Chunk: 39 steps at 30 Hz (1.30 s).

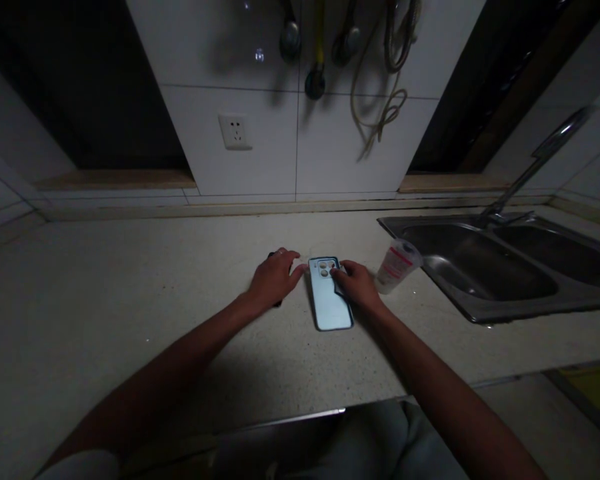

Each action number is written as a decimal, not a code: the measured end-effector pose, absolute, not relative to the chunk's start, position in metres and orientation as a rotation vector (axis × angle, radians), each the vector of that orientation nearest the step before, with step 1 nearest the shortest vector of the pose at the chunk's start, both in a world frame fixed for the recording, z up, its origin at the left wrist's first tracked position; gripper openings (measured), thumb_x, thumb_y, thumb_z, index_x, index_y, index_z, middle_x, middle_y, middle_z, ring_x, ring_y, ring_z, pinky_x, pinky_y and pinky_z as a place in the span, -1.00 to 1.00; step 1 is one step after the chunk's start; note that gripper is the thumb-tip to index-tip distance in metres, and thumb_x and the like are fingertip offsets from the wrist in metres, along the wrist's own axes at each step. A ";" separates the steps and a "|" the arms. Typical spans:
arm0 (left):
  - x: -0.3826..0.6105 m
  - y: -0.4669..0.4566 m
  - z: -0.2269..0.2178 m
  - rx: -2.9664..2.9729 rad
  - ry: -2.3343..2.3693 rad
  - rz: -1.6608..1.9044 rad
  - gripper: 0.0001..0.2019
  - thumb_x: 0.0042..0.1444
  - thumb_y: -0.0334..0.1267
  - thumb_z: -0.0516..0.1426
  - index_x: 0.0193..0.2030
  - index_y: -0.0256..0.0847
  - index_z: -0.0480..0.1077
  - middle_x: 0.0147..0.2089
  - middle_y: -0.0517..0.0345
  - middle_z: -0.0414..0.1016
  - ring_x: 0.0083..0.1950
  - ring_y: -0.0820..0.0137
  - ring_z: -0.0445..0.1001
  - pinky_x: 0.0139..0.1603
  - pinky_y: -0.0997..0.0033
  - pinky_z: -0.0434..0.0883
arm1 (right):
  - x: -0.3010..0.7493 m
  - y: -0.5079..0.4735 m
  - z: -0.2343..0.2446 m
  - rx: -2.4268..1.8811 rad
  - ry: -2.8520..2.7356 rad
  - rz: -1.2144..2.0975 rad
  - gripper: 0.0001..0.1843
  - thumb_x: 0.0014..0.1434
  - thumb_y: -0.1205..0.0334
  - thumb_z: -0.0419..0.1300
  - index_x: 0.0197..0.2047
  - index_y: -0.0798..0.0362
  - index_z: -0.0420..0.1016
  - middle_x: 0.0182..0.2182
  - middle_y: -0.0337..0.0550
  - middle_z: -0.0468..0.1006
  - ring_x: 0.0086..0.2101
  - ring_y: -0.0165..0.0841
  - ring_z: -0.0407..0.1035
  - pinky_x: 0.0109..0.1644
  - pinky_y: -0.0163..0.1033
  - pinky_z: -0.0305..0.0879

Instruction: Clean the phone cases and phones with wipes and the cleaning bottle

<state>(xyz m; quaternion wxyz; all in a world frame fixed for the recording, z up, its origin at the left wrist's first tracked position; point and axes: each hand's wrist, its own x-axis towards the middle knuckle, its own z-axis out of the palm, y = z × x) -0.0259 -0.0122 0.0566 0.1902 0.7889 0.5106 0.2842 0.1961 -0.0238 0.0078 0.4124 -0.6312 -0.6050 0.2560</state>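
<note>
A light blue phone case (332, 305) with a dark rim lies on the pale counter, its camera cutouts toward the wall. My right hand (359, 285) grips its upper right edge, the thumb on top beside the cutouts. Left of the case, my left hand (275, 277) rests palm down, thumb and index finger apart and pointing at the case's upper left corner. Beneath that hand is a flat dark object (278, 304); only its edges show, so its kind is hidden. A clear plastic cup (399, 265) with red print leans just right of my right hand.
On the right is a double steel sink (473, 310) with a tall faucet (540, 160). The tiled wall behind holds a socket (235, 132), pipe valves (315, 83) and a hanging looped cord (380, 123). The counter's front edge (300, 418) runs close to my body.
</note>
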 end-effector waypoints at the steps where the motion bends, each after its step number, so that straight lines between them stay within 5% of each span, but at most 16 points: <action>1: -0.029 -0.011 0.058 2.318 1.522 0.662 -0.60 0.24 -0.01 0.09 0.10 -0.19 0.45 0.10 -0.18 0.44 0.11 0.05 0.38 0.14 0.09 0.28 | 0.196 -0.024 0.008 -1.596 -1.542 0.606 -0.65 0.17 0.06 0.15 -0.16 0.13 0.61 -0.32 -0.01 0.64 -0.36 -0.24 0.47 -0.36 -0.23 0.28; 6: -0.040 -0.008 0.057 2.375 1.923 0.190 -0.17 0.07 0.27 0.15 0.35 -0.25 0.19 0.22 -0.38 0.34 0.19 -0.16 0.30 0.09 0.02 0.29 | 0.195 -0.027 0.006 -1.608 -1.625 0.476 -0.66 0.20 0.08 0.14 -0.11 0.10 0.60 -0.32 -0.02 0.65 -0.36 -0.24 0.48 -0.33 -0.22 0.30; 9: -0.042 -0.004 0.059 2.329 1.953 0.122 -0.08 0.03 0.33 0.14 0.39 -0.25 0.12 0.21 -0.41 0.35 0.19 -0.18 0.33 0.05 0.03 0.31 | 0.194 -0.029 0.007 -1.669 -1.686 0.358 -0.70 0.20 0.11 0.18 -0.10 0.06 0.61 -0.34 -0.02 0.65 -0.34 -0.22 0.50 -0.29 -0.21 0.30; 18: -0.050 0.010 0.061 2.128 1.893 0.136 -0.27 -0.05 0.24 0.18 0.14 -0.27 0.36 0.09 -0.42 0.47 0.04 -0.06 0.50 -0.11 0.18 0.36 | 0.193 -0.032 0.013 -1.705 -1.786 0.332 -0.75 0.24 0.19 0.16 -0.10 0.05 0.62 -0.21 0.03 0.68 -0.22 -0.16 0.54 -0.13 -0.14 0.35; 28: -0.042 0.008 0.062 2.186 1.845 0.163 -0.49 -0.08 0.06 0.22 -0.03 -0.20 0.51 -0.06 -0.27 0.59 -0.10 -0.01 0.55 -0.20 0.19 0.37 | 0.194 -0.031 0.010 -1.637 -1.801 0.340 -0.77 0.24 0.19 0.18 -0.12 0.03 0.63 -0.24 0.00 0.68 -0.26 -0.20 0.54 -0.19 -0.18 0.35; 39: -0.042 0.006 0.064 2.317 1.929 0.084 -0.37 -0.05 0.13 0.18 0.05 -0.32 0.48 0.03 -0.37 0.47 0.02 -0.07 0.48 -0.12 0.15 0.40 | 0.193 -0.032 0.013 -1.670 -1.821 0.353 -0.73 0.26 0.19 0.15 -0.08 0.05 0.62 -0.20 0.01 0.68 -0.23 -0.18 0.54 -0.16 -0.17 0.34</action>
